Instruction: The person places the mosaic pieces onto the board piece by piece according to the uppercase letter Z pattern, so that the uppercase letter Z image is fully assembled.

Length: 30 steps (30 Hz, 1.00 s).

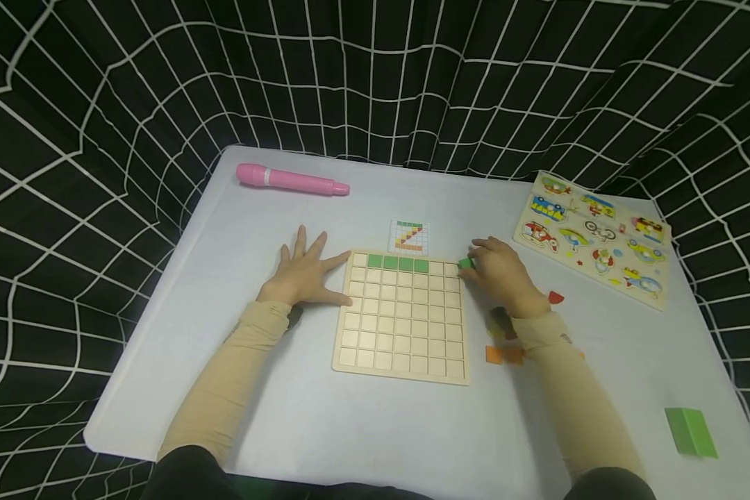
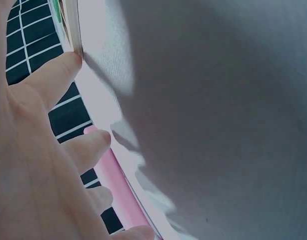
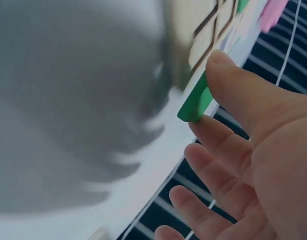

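One green tile (image 3: 194,104) between fingers (image 3: 221,140) of the right hand (image 1: 500,273)

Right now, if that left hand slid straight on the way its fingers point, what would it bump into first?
Probably the pink wand lying beyond the left hand, though depth is hard to judge. The hand's index finger seems to touch the grid board.

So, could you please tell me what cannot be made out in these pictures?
Orange tiles: head view, count hidden by the right sleeve.
Card: head view, fine details too small.
Board: left wrist view, mostly cut off by the top edge.
Pink stick: right wrist view, cut off by top edge.
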Each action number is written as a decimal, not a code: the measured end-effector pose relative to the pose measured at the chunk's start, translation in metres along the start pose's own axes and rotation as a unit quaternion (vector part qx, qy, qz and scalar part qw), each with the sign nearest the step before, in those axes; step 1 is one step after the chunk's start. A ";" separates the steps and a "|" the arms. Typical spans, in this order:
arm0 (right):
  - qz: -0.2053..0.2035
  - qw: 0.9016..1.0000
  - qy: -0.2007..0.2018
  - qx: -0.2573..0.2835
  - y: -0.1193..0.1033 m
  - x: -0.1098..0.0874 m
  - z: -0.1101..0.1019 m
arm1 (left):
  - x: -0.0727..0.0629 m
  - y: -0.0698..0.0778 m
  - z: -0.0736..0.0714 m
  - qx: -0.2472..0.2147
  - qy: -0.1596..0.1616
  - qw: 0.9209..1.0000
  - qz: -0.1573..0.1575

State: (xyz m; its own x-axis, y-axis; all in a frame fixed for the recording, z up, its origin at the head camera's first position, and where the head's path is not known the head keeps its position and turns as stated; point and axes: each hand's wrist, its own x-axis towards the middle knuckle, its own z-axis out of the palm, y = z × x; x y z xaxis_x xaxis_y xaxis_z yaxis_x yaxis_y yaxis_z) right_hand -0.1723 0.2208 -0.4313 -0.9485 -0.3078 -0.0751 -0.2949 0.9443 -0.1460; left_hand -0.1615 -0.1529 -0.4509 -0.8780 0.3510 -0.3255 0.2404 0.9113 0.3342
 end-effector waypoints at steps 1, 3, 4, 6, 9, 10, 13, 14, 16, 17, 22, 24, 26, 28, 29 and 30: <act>0.000 1.000 -0.003 0.003 -0.005 0.003 0.002 | 0.000 0.000 0.000 0.001 0.001 1.000 0.001; -0.003 1.000 -0.008 0.005 -0.015 0.008 0.005 | 0.000 -0.001 0.001 0.001 0.001 1.000 0.001; -0.005 1.000 -0.009 0.006 -0.019 0.011 0.007 | 0.000 -0.001 0.001 0.000 0.001 1.000 0.001; -0.008 1.000 -0.014 0.007 -0.027 0.014 0.009 | 0.000 -0.001 0.001 0.000 0.001 1.000 0.002; -0.008 1.000 -0.016 0.005 -0.034 0.017 0.012 | 0.000 -0.001 0.001 -0.002 0.001 1.000 0.002; -0.009 1.000 -0.013 0.003 -0.036 0.018 0.012 | 0.001 -0.001 0.001 -0.002 0.000 1.000 0.002; -0.015 1.000 0.007 -0.005 -0.038 0.019 0.014 | 0.001 -0.002 0.001 -0.006 -0.001 1.000 0.002; -0.019 1.000 0.017 -0.011 -0.038 0.020 0.015 | 0.001 -0.002 0.000 -0.007 -0.002 1.000 0.002; -0.031 0.998 0.039 -0.026 -0.039 0.020 0.015 | 0.000 -0.001 0.000 -0.008 -0.002 1.000 0.001; -0.033 0.998 0.045 -0.031 -0.039 0.020 0.015 | 0.000 -0.001 0.000 -0.009 -0.002 1.000 0.001; -0.033 0.997 0.053 -0.050 -0.040 0.018 0.014 | -0.001 0.000 0.001 -0.007 -0.001 1.000 0.002; -0.027 0.997 0.046 -0.047 -0.039 0.017 0.014 | -0.001 0.000 0.001 -0.007 -0.002 1.000 0.004; -0.023 0.998 0.040 -0.040 -0.037 0.016 0.014 | -0.001 0.001 0.001 -0.009 -0.002 1.000 0.006; -0.019 0.999 0.036 -0.023 -0.034 0.015 0.013 | -0.001 0.000 0.001 -0.008 -0.002 1.000 0.006; -0.017 0.999 0.033 -0.013 -0.032 0.014 0.013 | -0.001 0.000 0.000 -0.007 -0.002 1.000 0.005; -0.013 0.999 0.030 -0.001 -0.030 0.013 0.012 | -0.001 0.000 0.000 -0.005 -0.002 1.000 0.005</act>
State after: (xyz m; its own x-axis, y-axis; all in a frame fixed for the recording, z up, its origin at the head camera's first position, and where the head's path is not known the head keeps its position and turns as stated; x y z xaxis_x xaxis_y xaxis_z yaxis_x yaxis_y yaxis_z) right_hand -0.1748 0.1869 -0.4398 -0.9455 -0.3254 -0.0124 -0.3203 0.9362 -0.1448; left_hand -0.1609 -0.1534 -0.4508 -0.8738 0.3603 -0.3265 0.2446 0.9061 0.3452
